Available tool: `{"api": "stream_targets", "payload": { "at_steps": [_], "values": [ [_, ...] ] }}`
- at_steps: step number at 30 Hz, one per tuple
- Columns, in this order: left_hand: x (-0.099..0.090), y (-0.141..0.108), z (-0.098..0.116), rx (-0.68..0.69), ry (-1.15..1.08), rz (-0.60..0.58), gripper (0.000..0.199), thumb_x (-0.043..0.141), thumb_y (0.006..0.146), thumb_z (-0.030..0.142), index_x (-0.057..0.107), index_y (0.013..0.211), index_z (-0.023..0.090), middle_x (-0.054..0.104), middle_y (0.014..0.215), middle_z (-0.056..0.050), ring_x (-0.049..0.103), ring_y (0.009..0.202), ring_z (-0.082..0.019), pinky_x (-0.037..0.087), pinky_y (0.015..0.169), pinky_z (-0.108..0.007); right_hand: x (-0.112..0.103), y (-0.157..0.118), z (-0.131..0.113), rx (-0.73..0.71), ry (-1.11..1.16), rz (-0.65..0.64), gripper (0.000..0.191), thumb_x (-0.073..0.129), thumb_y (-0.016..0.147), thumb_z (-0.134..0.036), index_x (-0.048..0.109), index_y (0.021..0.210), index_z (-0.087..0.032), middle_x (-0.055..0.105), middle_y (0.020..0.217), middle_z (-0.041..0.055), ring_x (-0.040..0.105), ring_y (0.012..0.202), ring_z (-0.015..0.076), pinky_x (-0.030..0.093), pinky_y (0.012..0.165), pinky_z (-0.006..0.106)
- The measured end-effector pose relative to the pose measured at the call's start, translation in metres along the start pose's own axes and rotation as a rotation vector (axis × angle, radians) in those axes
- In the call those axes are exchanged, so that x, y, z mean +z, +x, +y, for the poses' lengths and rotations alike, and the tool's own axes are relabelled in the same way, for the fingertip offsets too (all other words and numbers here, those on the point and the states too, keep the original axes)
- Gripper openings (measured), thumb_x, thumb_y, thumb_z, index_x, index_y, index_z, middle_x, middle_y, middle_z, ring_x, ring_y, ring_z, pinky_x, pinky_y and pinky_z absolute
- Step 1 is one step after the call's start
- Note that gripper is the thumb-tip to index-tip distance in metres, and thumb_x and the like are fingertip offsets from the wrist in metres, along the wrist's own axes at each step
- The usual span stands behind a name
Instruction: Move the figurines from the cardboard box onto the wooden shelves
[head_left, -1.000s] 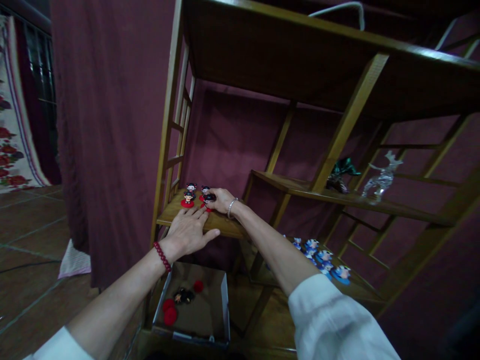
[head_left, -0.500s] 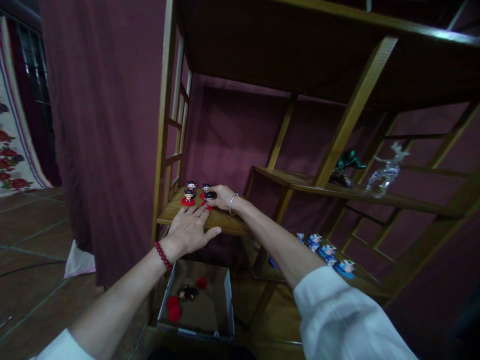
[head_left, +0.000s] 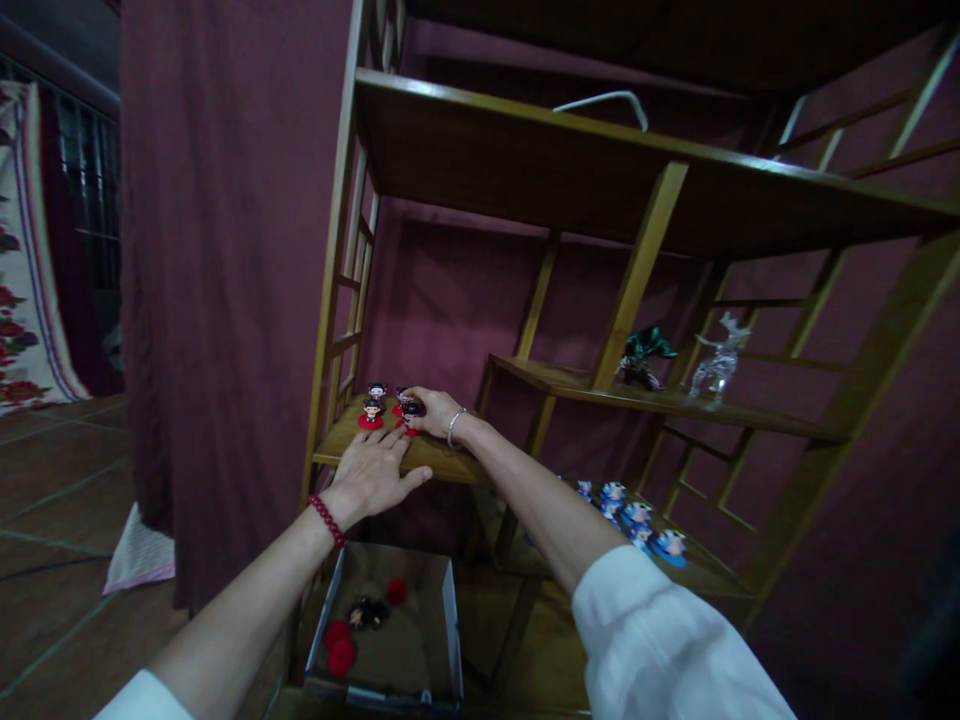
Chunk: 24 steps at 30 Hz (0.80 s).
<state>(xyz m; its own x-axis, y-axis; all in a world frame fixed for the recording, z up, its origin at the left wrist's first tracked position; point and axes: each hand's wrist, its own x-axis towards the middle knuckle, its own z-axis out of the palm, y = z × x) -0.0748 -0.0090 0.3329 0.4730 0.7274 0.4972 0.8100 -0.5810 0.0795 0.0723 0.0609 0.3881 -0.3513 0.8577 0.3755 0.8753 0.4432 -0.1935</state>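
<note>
On the wooden shelf [head_left: 442, 462] at the left stand several small black-haired figurines on red bases. My right hand [head_left: 436, 414] is closed around the front right figurine [head_left: 410, 411], whose base rests at the shelf. Its fingertips are partly hidden behind the figurine. Spread flat at the shelf's front edge, my left hand [head_left: 373, 474] holds nothing, its fingertips near the red bases. The front left figurine [head_left: 371, 411] stands just beyond those fingers.
Below the shelf, an open box [head_left: 454, 630] holds dark figurines and red discs. Blue-and-white figurines [head_left: 636, 516] stand on a lower shelf at right. A clear deer ornament [head_left: 720, 360] and a green ornament [head_left: 646, 352] are on the middle shelf. A curtain [head_left: 232, 300] hangs left.
The head view has shifted, showing more of the upper shelves. Both hands remain at the same figurines, with the right still gripping one.
</note>
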Motion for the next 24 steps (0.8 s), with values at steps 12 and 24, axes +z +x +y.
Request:
{"api": "stream_targets", "payload": {
  "at_steps": [12, 24],
  "values": [
    [0.002, -0.002, 0.002, -0.039, 0.049, 0.023, 0.069, 0.022, 0.079, 0.065, 0.046, 0.125, 0.020, 0.043, 0.134, -0.010, 0.040, 0.121, -0.027, 0.029, 0.098, -0.042, -0.001, -0.032, 0.013, 0.289, 0.174, -0.053, 0.056, 0.066, 0.065, -0.017, 0.048, 0.118, -0.017, 0.063, 0.100, 0.0026, 0.061, 0.080, 0.0112, 0.046, 0.074, 0.021],
    [-0.005, 0.002, 0.003, -0.065, 0.011, -0.087, 0.069, 0.027, 0.077, 0.066, 0.042, 0.129, 0.023, 0.042, 0.135, -0.010, 0.036, 0.124, -0.027, 0.026, 0.100, -0.044, 0.026, -0.027, 0.023, 0.258, 0.438, 0.019, 0.050, 0.067, 0.060, -0.011, 0.056, 0.108, -0.016, 0.064, 0.086, 0.0007, 0.058, 0.073, 0.0098, 0.046, 0.077, 0.024]
  ]
}}
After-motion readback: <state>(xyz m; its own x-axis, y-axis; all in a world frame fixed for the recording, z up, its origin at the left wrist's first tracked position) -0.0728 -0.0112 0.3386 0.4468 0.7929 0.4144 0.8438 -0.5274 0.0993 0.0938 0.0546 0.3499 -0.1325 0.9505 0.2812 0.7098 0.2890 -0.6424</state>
